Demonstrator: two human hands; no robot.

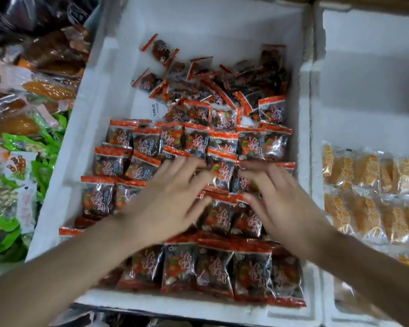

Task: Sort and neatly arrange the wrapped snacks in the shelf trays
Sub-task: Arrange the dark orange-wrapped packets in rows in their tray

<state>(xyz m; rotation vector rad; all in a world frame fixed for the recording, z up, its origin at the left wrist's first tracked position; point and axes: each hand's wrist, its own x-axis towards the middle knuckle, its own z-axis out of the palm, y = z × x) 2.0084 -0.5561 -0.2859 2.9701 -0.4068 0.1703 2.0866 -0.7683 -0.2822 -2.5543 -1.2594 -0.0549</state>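
Here the sorting is midway: the red wrapped snacks lie in the white foam tray, with overlapping upright rows filling its near half and a loose heap jumbled at the far right end. The far left of the tray floor is bare.

Both hands work the middle rows. The left hand lies over the packets with fingers spread and stretched forward. The right hand mirrors it just beside, fingers also extended. Neither grip looks closed on anything. They seem to press and nudge packets flat, though motion blur leaves it unclear whether any fingertip pinches the packet between them.

The step in hand is likely squaring up a row. Next, a reach to the heap is called for, drawing packets toward the rows and turning each label-up with its red edge farthest away, without knocking the standing rows askew.

The neighbouring tray holds yellow packets.
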